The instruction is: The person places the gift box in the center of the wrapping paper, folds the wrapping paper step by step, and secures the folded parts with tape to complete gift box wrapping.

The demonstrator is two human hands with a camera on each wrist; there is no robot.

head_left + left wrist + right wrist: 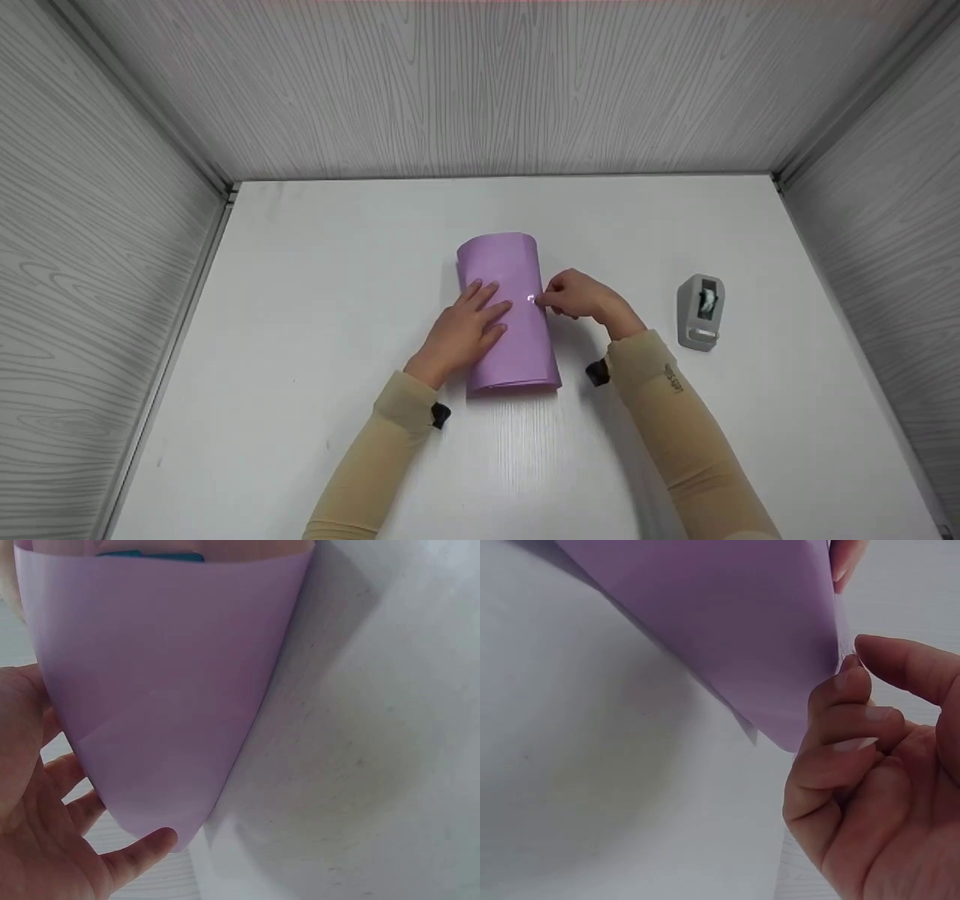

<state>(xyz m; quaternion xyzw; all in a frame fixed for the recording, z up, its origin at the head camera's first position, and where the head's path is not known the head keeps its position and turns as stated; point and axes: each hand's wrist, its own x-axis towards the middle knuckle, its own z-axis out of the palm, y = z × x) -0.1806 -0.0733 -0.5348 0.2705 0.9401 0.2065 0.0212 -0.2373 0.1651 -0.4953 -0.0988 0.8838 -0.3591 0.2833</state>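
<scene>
A rolled sheet of purple paper [517, 352] lies on the table, its ends pointing away from and toward me. Spread fingers of my left hand [461, 330] rest on its upper left side. At its right side my right hand [583, 295] pinches a shiny piece of clear tape [531, 298] between thumb and index finger, against the paper. The right wrist view shows those fingertips close together at the paper's edge, the other fingers curled. Inside the paper's near opening, the left wrist view shows a teal edge [150, 556]; the rest of that item is hidden.
A grey tape dispenser [701, 311] with a roll of tape stands to the right of my right hand. The white table [300, 300] is bounded by grey wood-grain panels [480, 90] at the back and both sides.
</scene>
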